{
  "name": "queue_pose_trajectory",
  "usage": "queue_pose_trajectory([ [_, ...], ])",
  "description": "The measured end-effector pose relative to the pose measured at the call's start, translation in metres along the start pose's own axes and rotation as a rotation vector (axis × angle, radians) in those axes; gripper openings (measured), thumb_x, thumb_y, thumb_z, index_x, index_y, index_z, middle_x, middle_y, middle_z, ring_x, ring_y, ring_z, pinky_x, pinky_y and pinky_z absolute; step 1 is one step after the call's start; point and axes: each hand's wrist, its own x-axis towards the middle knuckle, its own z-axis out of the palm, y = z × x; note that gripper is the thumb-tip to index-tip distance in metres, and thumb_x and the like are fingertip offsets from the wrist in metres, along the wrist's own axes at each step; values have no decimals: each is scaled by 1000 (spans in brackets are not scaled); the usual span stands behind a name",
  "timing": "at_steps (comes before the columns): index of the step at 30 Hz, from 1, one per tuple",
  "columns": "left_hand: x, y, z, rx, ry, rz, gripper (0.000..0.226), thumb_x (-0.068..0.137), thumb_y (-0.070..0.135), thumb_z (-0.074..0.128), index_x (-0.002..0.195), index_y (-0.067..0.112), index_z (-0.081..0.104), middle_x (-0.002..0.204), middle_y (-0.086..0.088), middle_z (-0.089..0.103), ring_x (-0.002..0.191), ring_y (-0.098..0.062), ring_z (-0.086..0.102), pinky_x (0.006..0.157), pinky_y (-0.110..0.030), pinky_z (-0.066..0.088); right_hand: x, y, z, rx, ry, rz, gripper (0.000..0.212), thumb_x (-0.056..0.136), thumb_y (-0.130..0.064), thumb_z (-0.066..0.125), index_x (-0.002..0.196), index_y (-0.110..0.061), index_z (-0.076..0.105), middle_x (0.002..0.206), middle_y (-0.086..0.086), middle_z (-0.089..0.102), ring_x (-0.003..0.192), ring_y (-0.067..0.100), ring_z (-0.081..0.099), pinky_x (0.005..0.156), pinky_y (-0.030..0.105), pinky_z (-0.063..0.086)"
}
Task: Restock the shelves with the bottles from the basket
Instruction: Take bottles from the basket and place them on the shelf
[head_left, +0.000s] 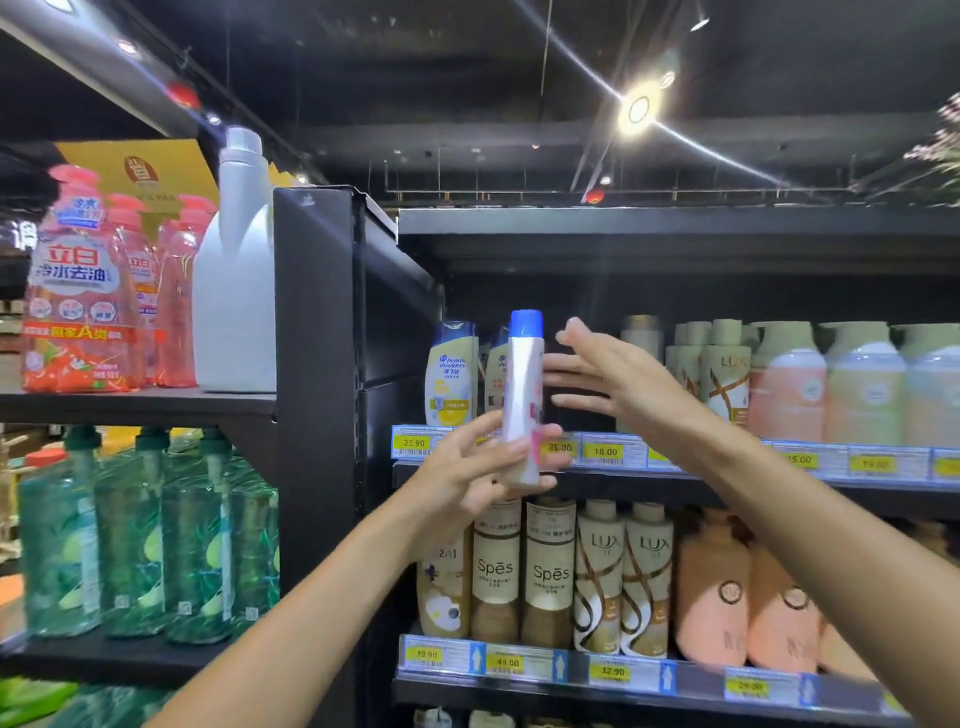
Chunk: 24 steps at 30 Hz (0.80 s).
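Head view: left hand (470, 478) grips silver spray bottle (523, 410) with blue cap low down, upright, in front of the upper shelf (727, 473), beside Head & Shoulders bottles (451, 371). Right hand (613, 379) has its grip wide open, fingers spread, just right of the bottle, holding nothing.

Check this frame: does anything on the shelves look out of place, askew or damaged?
Nothing looks spilled or damaged. One oddity: a plain white jug with no visible label stands beside the pink bottles on the side rack. The left hand holds the blue-capped bottle upright; the right hand is open beside it.
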Motion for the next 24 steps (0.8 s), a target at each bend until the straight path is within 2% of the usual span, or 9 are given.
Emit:
queue_pose_trajectory([
  [4, -9, 3, -13, -285, -328, -118, 61, 96, 18, 65, 149, 0, 42, 154, -27, 42, 140, -45, 45, 106, -46, 50, -3, 1, -7, 74, -167, 52, 39, 100, -37, 55, 127, -10, 63, 124, 12, 71, 117, 27, 67, 100, 36, 54],
  [8, -5, -4, -14, -352, -330, -120, 60, 93, 20, 71, 146, 2, 50, 152, -26, 45, 140, -44, 45, 106, -45, 50, -1, 7, 0, 63, -139, 27, 34, 95, -20, 65, 127, -8, 63, 120, 13, 72, 113, 29, 69, 98, 40, 56],
  [11, -4, 3, -17, -298, -277, -106, 58, 97, 18, 62, 149, 0, 43, 154, -26, 42, 142, -44, 41, 117, -53, 36, 3, 6, 0, 83, -50, -14, 33, 92, -15, 71, 123, -7, 65, 113, 12, 75, 108, 27, 72, 92, 40, 59],
  [12, -3, 9, -19, -196, -196, -80, 55, 98, 19, 60, 148, 3, 46, 151, -24, 47, 141, -42, 45, 118, -55, 34, 6, 5, -1, 84, -4, -35, 34, 90, -14, 72, 123, -7, 65, 112, 11, 76, 106, 27, 72, 89, 39, 60],
  [14, -4, 23, -22, 183, 65, 51, 47, 96, 22, 64, 141, 14, 57, 140, -11, 62, 133, -33, 56, 114, -53, 42, 13, 1, -3, 57, 87, -102, 39, 87, -10, 75, 124, -8, 64, 109, 10, 76, 103, 23, 74, 81, 34, 62],
  [16, -6, 39, -27, 557, 302, 290, 40, 95, 18, 70, 134, 18, 61, 132, 1, 67, 124, -23, 64, 105, -47, 52, 21, -2, -6, -4, 166, -197, 45, 84, -7, 77, 127, -8, 62, 111, 11, 76, 101, 20, 74, 77, 29, 62],
  [18, -8, 55, -36, 826, 454, 560, 35, 95, 7, 67, 129, 14, 63, 126, 2, 67, 117, -18, 66, 101, -43, 55, 30, -3, -10, -82, 226, -281, 51, 82, -7, 80, 129, -8, 60, 114, 10, 74, 103, 20, 73, 82, 31, 61],
  [21, -9, 76, -62, 1257, 673, 892, 32, 94, 2, 63, 126, 7, 63, 128, -4, 63, 123, -18, 58, 106, -37, 48, 44, 1, -9, -105, 290, -320, 51, 81, -11, 82, 128, -11, 62, 114, 5, 74, 104, 16, 72, 87, 34, 61],
  [24, -7, 81, -93, 1508, 799, 932, 46, 93, 8, 64, 138, 4, 55, 146, -11, 49, 139, -27, 43, 117, -42, 36, 57, 7, -4, -114, 323, -309, 48, 81, -13, 83, 124, -16, 64, 110, -1, 75, 100, 10, 72, 85, 33, 61],
])
